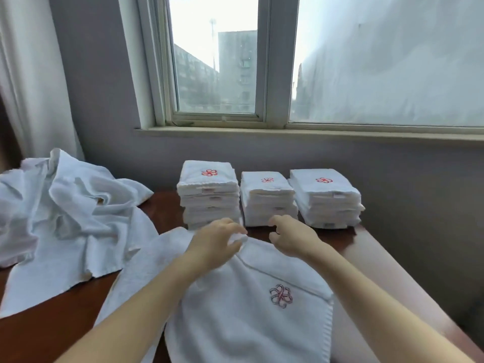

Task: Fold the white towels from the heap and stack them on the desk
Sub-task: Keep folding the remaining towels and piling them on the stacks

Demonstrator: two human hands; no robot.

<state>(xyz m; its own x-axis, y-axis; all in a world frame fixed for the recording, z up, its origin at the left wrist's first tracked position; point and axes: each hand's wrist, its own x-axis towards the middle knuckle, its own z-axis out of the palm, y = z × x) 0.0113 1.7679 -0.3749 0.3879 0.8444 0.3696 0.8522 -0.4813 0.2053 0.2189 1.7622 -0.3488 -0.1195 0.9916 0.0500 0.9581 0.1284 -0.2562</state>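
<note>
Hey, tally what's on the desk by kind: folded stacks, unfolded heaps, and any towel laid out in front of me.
Stacks of folded towels: 3
Heap of unfolded towels: 1
Towel being folded: 1
Total: 5

white towel (235,310), red flower emblem (281,296); dark red-brown desk (52,323)

Just 1 view here: a wide-angle cam on the person's head, looking forward and down across the desk (162,210) toward the window (214,61). It's close in. Both forearms come up from the bottom edge, and the left hand (217,239) and right hand (293,238) sit mid-frame over the towel (248,323).
</note>
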